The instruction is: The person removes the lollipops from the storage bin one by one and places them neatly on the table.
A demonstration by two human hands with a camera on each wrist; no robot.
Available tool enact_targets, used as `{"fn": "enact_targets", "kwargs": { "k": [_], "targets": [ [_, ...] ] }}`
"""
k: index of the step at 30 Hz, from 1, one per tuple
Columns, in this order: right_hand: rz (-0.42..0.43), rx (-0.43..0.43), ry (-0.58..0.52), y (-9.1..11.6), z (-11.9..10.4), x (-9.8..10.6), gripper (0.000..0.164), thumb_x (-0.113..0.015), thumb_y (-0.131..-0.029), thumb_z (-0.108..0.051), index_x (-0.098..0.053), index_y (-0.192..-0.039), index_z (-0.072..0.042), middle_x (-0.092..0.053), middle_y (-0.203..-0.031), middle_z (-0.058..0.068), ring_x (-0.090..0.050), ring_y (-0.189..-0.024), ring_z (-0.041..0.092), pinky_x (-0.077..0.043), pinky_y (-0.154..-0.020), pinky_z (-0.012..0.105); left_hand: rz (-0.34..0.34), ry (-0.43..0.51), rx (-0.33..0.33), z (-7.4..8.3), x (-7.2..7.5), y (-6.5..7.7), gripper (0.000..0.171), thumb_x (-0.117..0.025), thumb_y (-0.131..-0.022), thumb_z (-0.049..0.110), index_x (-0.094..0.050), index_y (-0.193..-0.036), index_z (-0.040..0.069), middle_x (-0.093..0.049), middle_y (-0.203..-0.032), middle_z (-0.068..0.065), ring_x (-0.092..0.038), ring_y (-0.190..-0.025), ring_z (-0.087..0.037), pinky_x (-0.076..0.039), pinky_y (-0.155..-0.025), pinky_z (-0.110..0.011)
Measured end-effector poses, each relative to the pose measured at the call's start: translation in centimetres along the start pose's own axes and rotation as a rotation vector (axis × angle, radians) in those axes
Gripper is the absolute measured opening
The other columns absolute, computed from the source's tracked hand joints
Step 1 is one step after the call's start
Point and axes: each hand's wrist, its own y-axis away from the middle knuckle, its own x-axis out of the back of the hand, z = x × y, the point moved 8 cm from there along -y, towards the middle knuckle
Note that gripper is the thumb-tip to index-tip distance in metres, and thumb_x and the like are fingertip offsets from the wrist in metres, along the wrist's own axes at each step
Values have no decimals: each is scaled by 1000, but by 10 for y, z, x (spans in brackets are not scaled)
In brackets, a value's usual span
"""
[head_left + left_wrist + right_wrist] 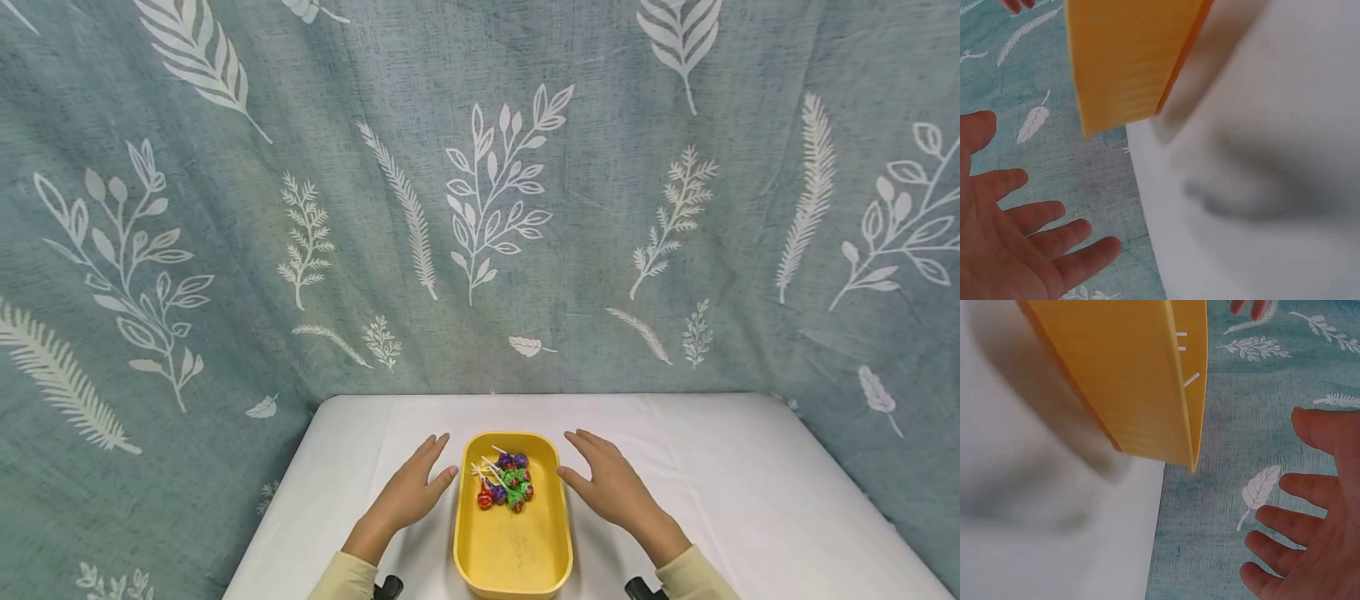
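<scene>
A yellow oblong tub (517,546) stands on the white-covered table, its long side pointing away from me. Toward its far end lies a loose heap of lollipops (516,478) in green, purple and red wrappers, white sticks mostly toward the left. My left hand (411,492) is held just left of the tub, fingers spread and palm turned toward it. On the other side my right hand (609,486) mirrors it, thumb near the right rim. Both wrist views show the fingers (1088,257) extended and the palms bare. Three white sticks (1191,380) poke up over the rim in the right wrist view.
White cloth covers the table (750,467), with rounded corners at the back. Behind it and along both sides hangs a blue-green curtain (495,333) printed with white leaves. Each hand casts a soft shadow on the cloth.
</scene>
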Motion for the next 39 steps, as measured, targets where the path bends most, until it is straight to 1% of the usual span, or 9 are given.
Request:
{"fn": "enact_targets", "kwargs": {
  "k": [5, 15, 18, 26, 31, 34, 39],
  "targets": [
    [-17, -16, -18, 1, -4, -6, 58, -69, -97, -30, -54, -145, -2, -49, -148, 25, -44, -135, 47, -36, -109, 63, -5, 23, 8, -3, -10, 2, 61, -50, -106, 42, -37, -158, 13, -32, -161, -22, -32, -146, -42, -28, -114, -63],
    [-47, -31, -71, 1, -10, -19, 57, -69, -98, -31, -54, -145, -4, -51, -147, 22, -46, -134, 44, -37, -109, 62, 3, 151, 24, -8, -25, 7, 56, -49, -107, 33, -38, -157, 11, -37, -158, -21, -33, -144, -44, -27, -114, -64],
    [-56, -35, -76, 1, -13, -22, 58, -69, -98, -32, -54, -146, -4, -52, -146, 20, -48, -133, 43, -38, -109, 61, 6, 184, 36, -11, -29, 9, 55, -48, -108, 34, -38, -158, 12, -39, -157, -20, -35, -143, -45, -28, -114, -65],
    [-89, -61, -97, 2, -17, -31, 59, -68, -98, -37, -55, -145, -5, -53, -146, 18, -48, -134, 41, -39, -109, 59, -1, 223, 47, -16, -38, 10, 55, -47, -108, 35, -38, -158, 14, -40, -156, -21, -47, -133, -49, -37, -107, -66],
    [-93, -48, -101, 1, -19, -35, 59, -69, -97, -38, -55, -144, -5, -54, -145, 18, -50, -132, 40, -39, -110, 58, -5, 253, 58, -17, -43, 10, 53, -48, -108, 31, -39, -157, 12, -41, -155, -23, -49, -130, -50, -40, -104, -67],
    [-99, -48, -108, 1, -21, -37, 58, -69, -97, -37, -56, -144, -5, -55, -144, 18, -50, -132, 40, -39, -110, 56, -12, 277, 64, -17, -47, 11, 54, -48, -107, 31, -40, -156, 12, -41, -154, -24, -50, -129, -50, -41, -103, -67],
    [-98, -28, -136, -1, -24, -38, 57, -71, -96, -33, -57, -141, -2, -58, -140, 19, -53, -129, 39, -41, -109, 55, -14, 310, 76, -17, -51, 11, 53, -50, -106, 30, -41, -156, 13, -43, -153, -24, -54, -126, -46, -43, -101, -66]
  ]
}}
